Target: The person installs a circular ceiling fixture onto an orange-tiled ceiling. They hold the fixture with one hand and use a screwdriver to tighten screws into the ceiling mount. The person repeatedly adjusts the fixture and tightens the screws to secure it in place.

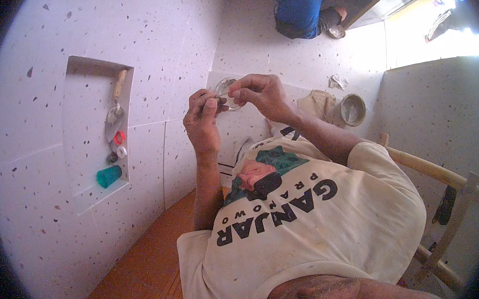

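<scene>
In front of my chest both hands come together, fingers pinched. My right hand (262,97) pinches one end of a thin stick-like piece (223,94), its exact kind too small to tell. The other end meets the bent fingers of my left hand (202,119), which are closed around it. Just behind the fingertips shows a round, pale, shiny-rimmed bowl-like thing (225,86), partly hidden by the hands. To the left, a wall niche (85,127) holds a trowel (116,115) with a wooden handle, a red ring (119,138), a white ring (121,152) and a green cup (108,176).
Speckled tiles cover the wall (31,108). On the floor stand a bucket (352,110) and a beige bag (317,103), with crumpled paper (337,81) beyond. Another person in blue (302,9) is at the top. A wooden frame (435,169) stands close on my right.
</scene>
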A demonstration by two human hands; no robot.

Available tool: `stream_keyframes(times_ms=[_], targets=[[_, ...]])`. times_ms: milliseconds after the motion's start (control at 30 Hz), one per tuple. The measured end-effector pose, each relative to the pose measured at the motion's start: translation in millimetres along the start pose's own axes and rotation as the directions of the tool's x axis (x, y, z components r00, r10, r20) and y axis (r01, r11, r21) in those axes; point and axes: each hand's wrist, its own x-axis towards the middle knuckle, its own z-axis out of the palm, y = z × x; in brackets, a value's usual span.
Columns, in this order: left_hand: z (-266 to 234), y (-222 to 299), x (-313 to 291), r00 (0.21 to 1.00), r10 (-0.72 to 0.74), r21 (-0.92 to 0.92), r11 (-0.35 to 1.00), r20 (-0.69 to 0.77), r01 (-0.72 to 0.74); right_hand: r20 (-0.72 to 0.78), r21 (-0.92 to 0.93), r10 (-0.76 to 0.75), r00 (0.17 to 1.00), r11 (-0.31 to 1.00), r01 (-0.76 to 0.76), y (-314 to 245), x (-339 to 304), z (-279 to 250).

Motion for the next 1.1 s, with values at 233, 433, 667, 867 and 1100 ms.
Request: stream_keyframes(times_ms=[233, 433, 667, 867, 1100], targets=[[-3.5, -0.7, 4.4, 0.995, -0.046, -0.217, 0.974, 0.089, 0.064, 0.016, 0.207, 0.073, 0.997, 0.975, -0.075, -4.4, -0.2, -10.7], [13.8, 14.1, 2.9, 0.994, 0.102, -0.002, 0.995, 0.051, -0.102, -0.013, 0.018, 0.066, 0.998, 0.998, -0.066, -13.6, -4.4, -13.1], [16.2, 15.4, 0.6, 0.978, 0.180, -0.023, 0.984, 0.102, -0.179, -0.005, 0.036, 0.043, 0.999, 0.998, -0.043, -13.3, -5.0, -13.1], [17.4, 14.5, -1.6, 0.973, 0.199, 0.023, 0.979, 0.113, -0.203, -0.025, 0.043, 0.027, 0.999, 0.999, -0.026, -18.4, -8.0, -10.4], [19.5, 14.6, -5.7, 0.972, 0.207, 0.060, 0.975, 0.110, -0.215, -0.036, -0.128, -0.066, 0.997, 0.990, 0.060, -19.6, -13.0, -4.9]])
